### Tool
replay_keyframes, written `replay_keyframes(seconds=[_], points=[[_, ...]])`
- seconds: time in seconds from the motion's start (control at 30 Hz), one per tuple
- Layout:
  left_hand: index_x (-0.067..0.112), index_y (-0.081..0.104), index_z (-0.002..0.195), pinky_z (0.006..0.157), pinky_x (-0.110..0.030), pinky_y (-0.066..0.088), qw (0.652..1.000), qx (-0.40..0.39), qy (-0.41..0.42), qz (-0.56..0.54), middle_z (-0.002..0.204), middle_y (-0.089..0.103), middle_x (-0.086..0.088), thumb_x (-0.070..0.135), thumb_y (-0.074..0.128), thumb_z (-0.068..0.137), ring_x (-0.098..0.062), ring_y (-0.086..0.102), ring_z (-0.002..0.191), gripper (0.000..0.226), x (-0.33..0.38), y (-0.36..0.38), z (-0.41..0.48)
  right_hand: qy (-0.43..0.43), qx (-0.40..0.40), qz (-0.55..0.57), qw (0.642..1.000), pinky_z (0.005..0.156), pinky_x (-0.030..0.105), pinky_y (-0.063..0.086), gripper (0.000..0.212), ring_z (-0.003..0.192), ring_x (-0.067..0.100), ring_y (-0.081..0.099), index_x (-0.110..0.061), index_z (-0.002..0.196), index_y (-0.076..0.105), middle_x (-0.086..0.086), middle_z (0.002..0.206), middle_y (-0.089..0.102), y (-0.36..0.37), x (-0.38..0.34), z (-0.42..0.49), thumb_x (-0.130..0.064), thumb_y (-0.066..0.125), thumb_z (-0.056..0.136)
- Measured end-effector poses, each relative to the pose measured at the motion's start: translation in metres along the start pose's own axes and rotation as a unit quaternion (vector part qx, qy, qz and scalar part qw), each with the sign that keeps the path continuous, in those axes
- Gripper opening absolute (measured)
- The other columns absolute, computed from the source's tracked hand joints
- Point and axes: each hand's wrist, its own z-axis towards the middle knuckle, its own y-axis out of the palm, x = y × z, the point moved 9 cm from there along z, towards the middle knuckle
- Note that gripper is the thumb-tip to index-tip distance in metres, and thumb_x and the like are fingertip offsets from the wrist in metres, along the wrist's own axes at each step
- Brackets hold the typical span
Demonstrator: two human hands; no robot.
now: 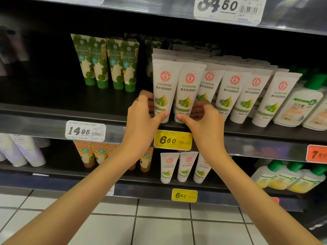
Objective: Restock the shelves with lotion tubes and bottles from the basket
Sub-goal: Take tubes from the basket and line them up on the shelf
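Observation:
White lotion tubes with a red seal and green olives stand in rows, cap down, on the middle shelf (53, 119). My left hand (145, 114) grips the lower end of the leftmost front white tube (164, 85), thumb in front and fingers behind. My right hand (201, 119) holds the neighbouring white tube (187, 92) the same way at its cap end. Both tubes stand upright at the shelf's front edge. The basket is not in view.
Green-leaf tubes (106, 62) stand to the left, with bare shelf around them. Green-capped bottles (300, 105) stand at the right. The lower shelf holds more white tubes (184, 167), orange tubes (88, 152) and yellow bottles (283, 177). Price tags line the shelf edges. Tiled floor lies below.

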Motion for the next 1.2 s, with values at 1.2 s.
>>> replay_keyframes(seconds=[1.2], points=[[0.036,0.058,0.103,0.091,-0.007,0.044,0.931,0.148,-0.207,0.262,0.106,0.069,0.011,0.032,0.060,0.083,0.003,0.063,0.094,0.020,-0.012,-0.286,-0.239,-0.040,-0.469,0.262,0.843,0.069,0.006,0.044,0.010,0.080,-0.005,0.056,-0.024,0.094,0.059,-0.013,0.085,0.060,0.168,-0.124,-0.195,-0.020,0.062,0.085]])
